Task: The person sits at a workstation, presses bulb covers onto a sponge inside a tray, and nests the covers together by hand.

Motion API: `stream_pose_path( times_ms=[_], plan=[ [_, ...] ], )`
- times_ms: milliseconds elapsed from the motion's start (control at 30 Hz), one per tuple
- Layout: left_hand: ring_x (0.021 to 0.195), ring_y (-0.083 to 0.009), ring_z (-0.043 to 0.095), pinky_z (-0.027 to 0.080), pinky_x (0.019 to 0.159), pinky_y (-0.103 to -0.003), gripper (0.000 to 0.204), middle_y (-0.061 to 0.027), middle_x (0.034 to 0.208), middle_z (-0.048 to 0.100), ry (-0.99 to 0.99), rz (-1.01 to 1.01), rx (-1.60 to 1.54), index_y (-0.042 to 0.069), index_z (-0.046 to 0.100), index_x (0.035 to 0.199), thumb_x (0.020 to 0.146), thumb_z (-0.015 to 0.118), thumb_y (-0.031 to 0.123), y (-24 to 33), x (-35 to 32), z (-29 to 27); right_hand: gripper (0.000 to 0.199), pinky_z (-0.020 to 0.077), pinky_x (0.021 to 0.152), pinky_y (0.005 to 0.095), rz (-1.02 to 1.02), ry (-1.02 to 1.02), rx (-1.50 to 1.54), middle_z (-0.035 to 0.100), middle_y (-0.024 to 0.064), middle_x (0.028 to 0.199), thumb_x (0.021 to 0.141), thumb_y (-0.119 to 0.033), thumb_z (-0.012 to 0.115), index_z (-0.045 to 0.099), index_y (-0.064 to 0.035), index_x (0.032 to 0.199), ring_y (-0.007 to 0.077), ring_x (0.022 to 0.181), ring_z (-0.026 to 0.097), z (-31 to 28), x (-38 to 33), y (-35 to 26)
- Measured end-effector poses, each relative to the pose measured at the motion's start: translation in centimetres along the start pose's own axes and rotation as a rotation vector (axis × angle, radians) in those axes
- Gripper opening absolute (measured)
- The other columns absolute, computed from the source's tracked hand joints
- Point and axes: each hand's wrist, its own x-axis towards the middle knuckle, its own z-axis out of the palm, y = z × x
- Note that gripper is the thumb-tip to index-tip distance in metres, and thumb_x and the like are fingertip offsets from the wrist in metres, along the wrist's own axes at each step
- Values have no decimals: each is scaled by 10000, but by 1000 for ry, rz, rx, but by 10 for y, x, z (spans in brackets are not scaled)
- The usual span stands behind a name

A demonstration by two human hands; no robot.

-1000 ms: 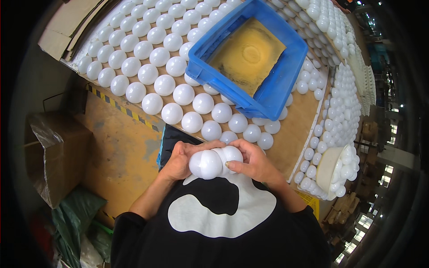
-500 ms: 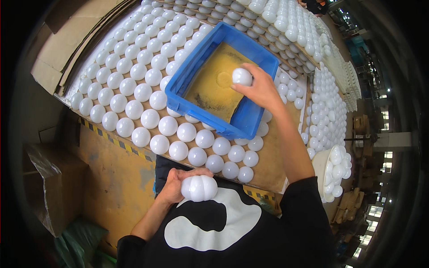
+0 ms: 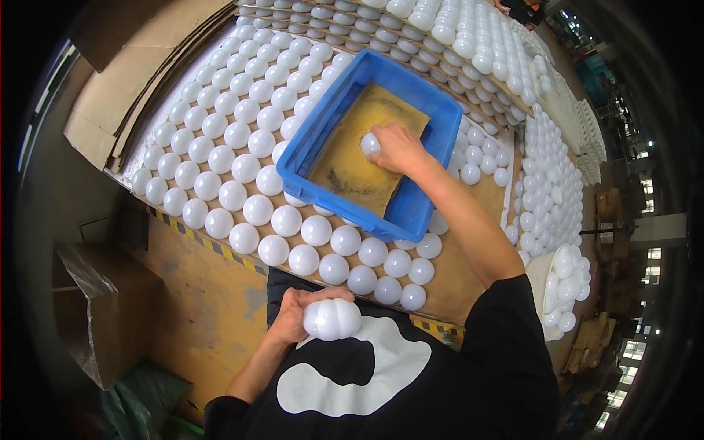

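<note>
Right hand [image 3: 398,149] grips a white globe [image 3: 370,144] at the yellow sheet [image 3: 350,136], its underside out of sight

In the head view, the right hand reaches into the blue bin [image 3: 339,210], its fingers closed round the white globe. The thumb and most of the fingers are partly masked by the back of the hand, and whether the globe touches the sheet cannot be told. The hand and forearm also cover part of the sheet and the bin's right side.

The left hand [image 3: 293,314], low in front of the black shirt [image 3: 447,385], grips a cluster of globes [image 3: 331,320]. They overlap, so their number is uncertain, and they hide most of the fingertips.

The bin stands on the table [image 3: 469,253] among rows of globes [image 3: 236,136], screening some of them. At the right, the white tub [image 3: 539,290] of globes is partly covered by the shirt sleeve. Another person [image 3: 524,11] is cut off by the top edge. The dark rim swallows detail in the far right background.
</note>
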Motion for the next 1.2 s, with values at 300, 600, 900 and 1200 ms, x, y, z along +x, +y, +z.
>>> stream_pose_path(
  times_ms=[300, 600, 900, 1200],
  plan=[
    [1096, -269, 600, 488, 963, -388, 1133, -204, 1190, 626, 31, -42, 118, -137, 614, 1120, 733, 358, 896, -4, 4, 14, 411, 535, 782, 409, 58, 95, 379, 698, 214, 930, 722, -277, 754, 669, 27, 985, 328, 886, 682, -34, -11, 24],
    [1122, -277, 575, 476, 986, -412, 1158, -184, 1219, 589, 84, -258, 115, -113, 581, 1168, 722, 327, 925, -4, 17, 18, 527, 531, 739, 277, 297, 580, 1138, 685, 153, 992, 794, -201, 795, 546, 35, 1194, 155, 874, 654, -54, -179, 137],
    [1164, -270, 541, 437, 1017, -415, 1147, -151, 1238, 566, -36, -323, 75, -98, 579, 1196, 741, 313, 921, -18, 28, 16, 570, 502, 867, 473, 777, 540, 370, 672, 196, 1082, 710, -306, 782, 582, -52, 1179, 405, 1035, 620, 66, -203, 254],
    [1195, -273, 527, 428, 1037, -423, 1135, -171, 1253, 577, 38, -257, 118, -99, 562, 1213, 741, 334, 908, -15, 22, 20, 603, 486, 906, 476, 744, 566, 223, 617, 242, 1179, 729, -286, 772, 559, -18, 1225, 399, 1080, 595, 93, -177, 284]
  ],
)
